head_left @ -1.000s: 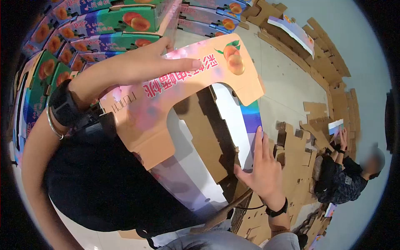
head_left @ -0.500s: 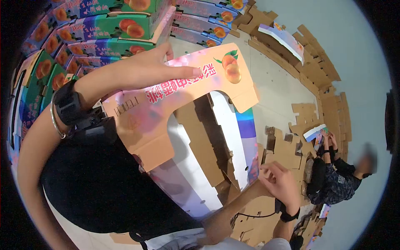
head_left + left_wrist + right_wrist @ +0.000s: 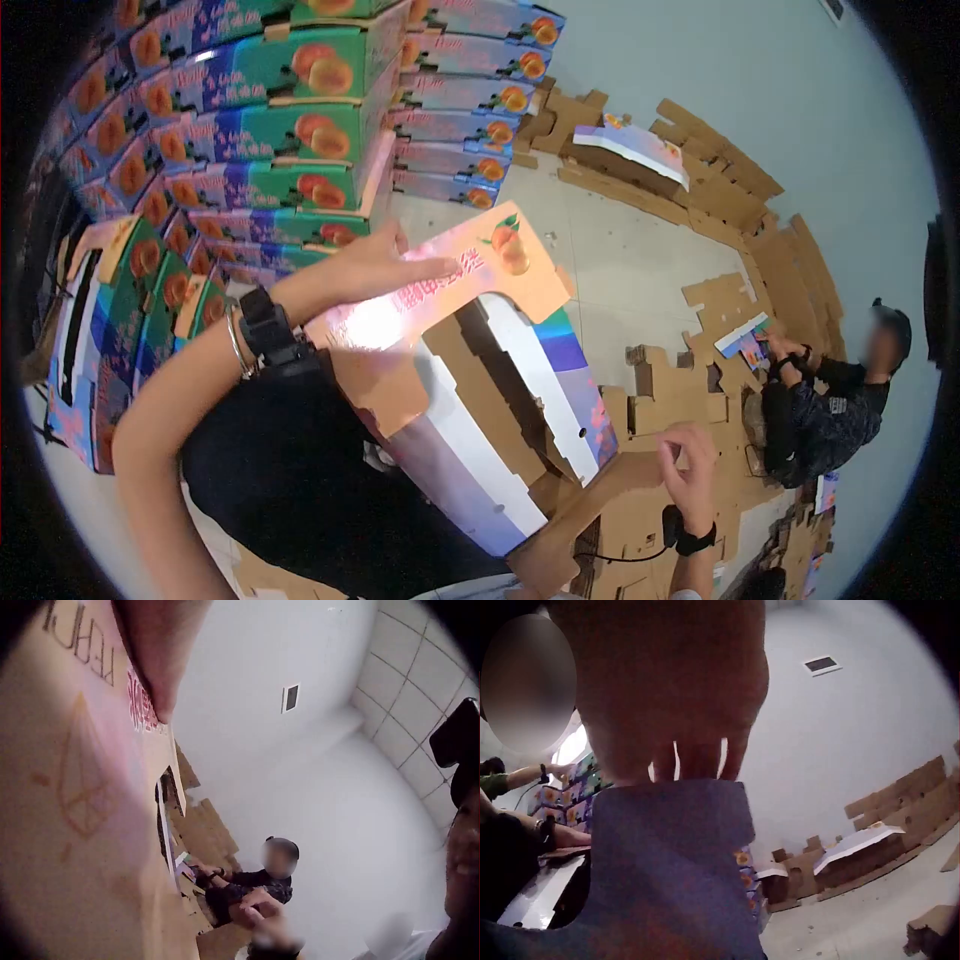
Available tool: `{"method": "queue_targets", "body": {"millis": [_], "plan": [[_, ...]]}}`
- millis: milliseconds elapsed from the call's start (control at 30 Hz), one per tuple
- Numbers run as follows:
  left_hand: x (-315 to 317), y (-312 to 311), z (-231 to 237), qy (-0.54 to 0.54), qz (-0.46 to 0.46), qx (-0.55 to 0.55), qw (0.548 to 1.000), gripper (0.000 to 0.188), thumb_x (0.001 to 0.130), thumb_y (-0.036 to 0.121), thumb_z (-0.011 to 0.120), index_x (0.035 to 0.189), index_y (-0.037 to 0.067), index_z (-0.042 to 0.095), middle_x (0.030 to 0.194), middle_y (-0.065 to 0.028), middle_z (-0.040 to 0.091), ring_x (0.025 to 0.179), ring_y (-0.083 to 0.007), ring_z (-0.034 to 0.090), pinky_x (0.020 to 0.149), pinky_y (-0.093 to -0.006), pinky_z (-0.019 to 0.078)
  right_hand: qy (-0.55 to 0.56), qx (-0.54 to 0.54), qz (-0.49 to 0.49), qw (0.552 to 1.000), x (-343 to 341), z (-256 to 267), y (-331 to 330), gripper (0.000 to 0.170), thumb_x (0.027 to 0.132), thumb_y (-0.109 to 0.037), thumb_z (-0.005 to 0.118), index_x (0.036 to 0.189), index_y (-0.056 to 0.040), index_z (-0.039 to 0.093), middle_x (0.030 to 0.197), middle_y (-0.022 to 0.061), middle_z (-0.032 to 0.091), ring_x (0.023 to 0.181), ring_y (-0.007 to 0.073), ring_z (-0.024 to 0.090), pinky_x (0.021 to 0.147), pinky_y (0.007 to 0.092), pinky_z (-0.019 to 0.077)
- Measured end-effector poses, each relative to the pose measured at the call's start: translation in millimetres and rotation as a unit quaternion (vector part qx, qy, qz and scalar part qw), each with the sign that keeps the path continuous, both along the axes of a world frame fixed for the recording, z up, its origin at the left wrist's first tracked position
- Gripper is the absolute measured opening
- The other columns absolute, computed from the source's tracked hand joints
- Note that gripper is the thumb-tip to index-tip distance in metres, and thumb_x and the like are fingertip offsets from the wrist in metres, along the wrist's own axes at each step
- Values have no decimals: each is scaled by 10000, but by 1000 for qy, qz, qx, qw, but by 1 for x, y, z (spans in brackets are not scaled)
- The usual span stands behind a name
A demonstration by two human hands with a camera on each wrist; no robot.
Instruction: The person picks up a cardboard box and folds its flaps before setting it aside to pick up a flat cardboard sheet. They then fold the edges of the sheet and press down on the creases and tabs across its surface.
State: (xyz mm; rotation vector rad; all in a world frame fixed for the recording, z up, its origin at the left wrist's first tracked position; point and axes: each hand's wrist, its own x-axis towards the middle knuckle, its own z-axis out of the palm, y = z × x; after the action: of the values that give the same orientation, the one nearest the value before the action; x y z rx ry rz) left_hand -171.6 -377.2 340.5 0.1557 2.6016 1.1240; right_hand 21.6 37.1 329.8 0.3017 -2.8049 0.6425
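Note:
A printed peach carton (image 3: 565,350), partly folded, lies across the lap with its brown inside showing. Its far end panel (image 3: 500,270) is orange with a cut-out and a picture of peaches. My left hand (image 3: 385,265) grips this panel, thumb on the print and the fingers over the far edge. At the near end, the brown inner face of another end panel (image 3: 590,510) stands up. My right hand (image 3: 690,465) holds that panel's outer edge with curled fingers; in the right wrist view its fingers (image 3: 697,761) pass behind the purple tab (image 3: 675,825).
Stacks of printed peach cartons (image 3: 320,130) rise at the left. Flat brown cardboard (image 3: 675,395) lies on the floor at the right. Another person (image 3: 835,410) sits beyond it, handling a printed piece. A white-topped carton piece (image 3: 640,155) rests by the wall.
My right hand has left the carton's right side wall and taken the near end panel, swinging it outward to the right. The left hand keeps its grip. The head view has tilted upward.

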Motion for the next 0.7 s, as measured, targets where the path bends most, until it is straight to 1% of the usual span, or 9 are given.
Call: {"method": "queue_targets", "body": {"millis": [33, 167, 233, 267, 333, 467, 533, 633, 700], "plan": [[2, 1, 0, 10, -4, -5, 1000, 1105, 661, 730, 667, 1228, -176, 387, 1150, -322, 537, 1090, -357, 566, 918, -367, 449, 121, -30, -16, 992, 7, -7, 5, 103, 847, -53, 605, 936, -24, 647, 766, 94, 607, 607, 203, 562, 586, 312, 473], [1, 2, -1, -8, 6, 13, 1000, 1136, 677, 724, 659, 1263, -194, 337, 1199, -331, 501, 1124, -376, 542, 945, -376, 440, 161, -111, -173, 965, 46, -38, 18, 148, 877, -69, 572, 994, -30, 655, 814, 87, 607, 588, 197, 531, 576, 303, 459], [-1, 3, -7, 6, 18, 9, 1000, 1104, 686, 730, 647, 1229, -191, 372, 1174, -333, 518, 1103, -369, 555, 928, -374, 445, -105, -262, -154, 947, 63, -33, 4, 186, 904, -111, 555, 1033, -30, 662, 827, 79, 648, 594, 177, 555, 570, 313, 459], [-5, 1, -15, 6, 13, 11, 1000, 1104, 686, 730, 647, 1229, -191, 372, 1174, -333, 518, 1103, -369, 555, 928, -374, 445, -103, -261, -159, 947, 62, -32, -2, 186, 904, -111, 555, 1033, -30, 662, 827, 79, 648, 594, 177, 555, 570, 313, 459], [-11, 0, -22, 45, -19, -6, 999, 1064, 687, 735, 642, 1180, -178, 412, 1119, -319, 547, 1053, -354, 578, 891, -372, 458, -241, -105, -30, 964, 57, -27, -9, 207, 917, -147, 552, 1033, -33, 680, 826, 59, 686, 640, 143, 600, 592, 300, 479], [-12, 4, -19, 40, 3, 16, 999, 982, 703, 733, 629, 1094, -152, 462, 1016, -283, 583, 962, -322, 608, 810, -369, 478, -206, -133, -1, 969, 51, -59, 10, 221, 931, -171, 554, 983, -7, 692, 821, 65, 706, 688, 122, 631, 625, 293, 495], [-18, 10, -24, 88, 20, 66, 994, 950, 719, 721, 623, 1069, -147, 463, 969, -262, 590, 918, -306, 618, 764, -367, 487, -199, -198, -117, 953, 43, -56, 21, 249, 942, -194, 556, 945, 13, 695, 831, 89, 708, 757, 128, 647, 668, 290, 497], [-16, 20, -11, 76, 36, 95, 992, 929, 730, 716, 617, 1052, -140, 455, 957, -268, 593, 902, -309, 625, 751, -379, 487, -175, -310, -189, 915, 21, -70, 58, 265, 953, -190, 542, 927, 23, 697, 810, 67, 692, 766, 120, 624, 687, 265, 473], [-15, 32, -11, 71, 64, 61, 994, 926, 728, 725, 611, 1042, -131, 447, 938, -274, 592, 885, -312, 628, 749, -394, 485, -176, -304, -164, 922, 4, -90, 76, 250, 956, -188, 539, 955, 8, 693, 797, 34, 657, 747, 104, 586, 677, 248, 452]]}}
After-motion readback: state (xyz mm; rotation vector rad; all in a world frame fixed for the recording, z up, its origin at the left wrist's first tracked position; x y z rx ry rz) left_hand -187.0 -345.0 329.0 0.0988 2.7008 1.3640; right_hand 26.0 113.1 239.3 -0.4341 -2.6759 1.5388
